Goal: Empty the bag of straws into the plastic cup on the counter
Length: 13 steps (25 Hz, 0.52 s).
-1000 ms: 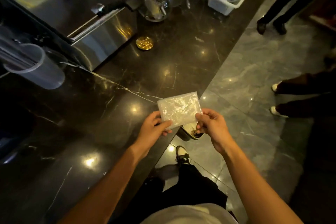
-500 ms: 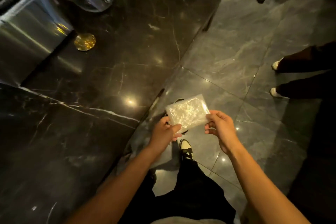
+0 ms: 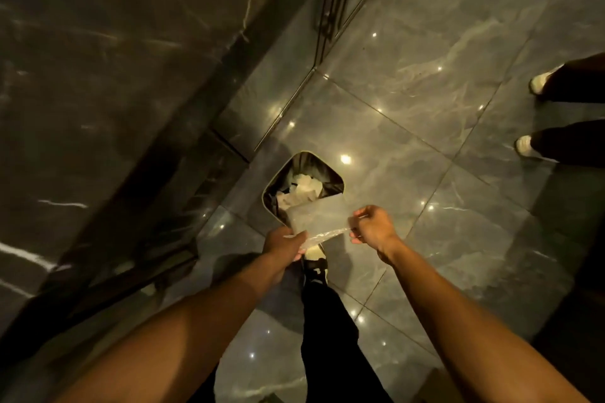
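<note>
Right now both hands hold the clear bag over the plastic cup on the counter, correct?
Not quite. In the head view the left hand and right hand do hold the clear bag, but it is over an open bin on the floor, not over the cup. No cup shows.

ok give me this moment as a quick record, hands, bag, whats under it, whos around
left hand: pinching the near left corner of the bag
right hand: pinching a stretched strip of plastic at the bag's near edge
bag: clear plastic, held flat between both hands, above the bin; contents cannot be told
bin: on the floor beside the counter, open, dark liner, crumpled pale paper inside
counter: dark marble, at left; no cup in view
floor: glossy grey tiles
bystanders: two pale shoes with dark trousers at right edge
</note>
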Tool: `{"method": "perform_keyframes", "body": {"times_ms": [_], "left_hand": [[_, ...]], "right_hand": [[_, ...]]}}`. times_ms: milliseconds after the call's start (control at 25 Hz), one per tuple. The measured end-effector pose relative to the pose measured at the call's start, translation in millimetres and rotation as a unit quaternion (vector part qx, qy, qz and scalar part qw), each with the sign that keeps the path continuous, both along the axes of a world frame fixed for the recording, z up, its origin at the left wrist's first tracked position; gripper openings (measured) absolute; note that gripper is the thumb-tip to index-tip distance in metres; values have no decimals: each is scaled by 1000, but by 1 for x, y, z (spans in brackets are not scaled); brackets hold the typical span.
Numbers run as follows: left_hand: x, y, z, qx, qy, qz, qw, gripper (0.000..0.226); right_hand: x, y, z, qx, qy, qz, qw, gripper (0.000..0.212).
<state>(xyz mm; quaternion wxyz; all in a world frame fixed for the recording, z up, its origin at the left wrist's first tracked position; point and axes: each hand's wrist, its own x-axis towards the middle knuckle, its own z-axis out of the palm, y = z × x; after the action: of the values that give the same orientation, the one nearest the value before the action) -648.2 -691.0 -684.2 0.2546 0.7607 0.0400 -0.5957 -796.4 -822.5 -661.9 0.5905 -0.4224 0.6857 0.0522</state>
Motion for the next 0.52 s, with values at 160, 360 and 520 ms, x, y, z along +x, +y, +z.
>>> {"method": "perform_keyframes", "body": {"times_ms": [160, 360, 520], "left_hand": [[3, -6, -59, 12, -18, 8, 1000, 20], [15, -10, -98, -2, -54, -17, 998, 25], [22, -13, -86, 6, -93, -91, 992, 58]], "right_hand": [[10, -7, -62, 13, 15, 3, 1000, 18], [25, -13, -103, 29, -5, -33, 999, 16], [29, -15, -106, 42, 5, 30, 999, 15]]}}
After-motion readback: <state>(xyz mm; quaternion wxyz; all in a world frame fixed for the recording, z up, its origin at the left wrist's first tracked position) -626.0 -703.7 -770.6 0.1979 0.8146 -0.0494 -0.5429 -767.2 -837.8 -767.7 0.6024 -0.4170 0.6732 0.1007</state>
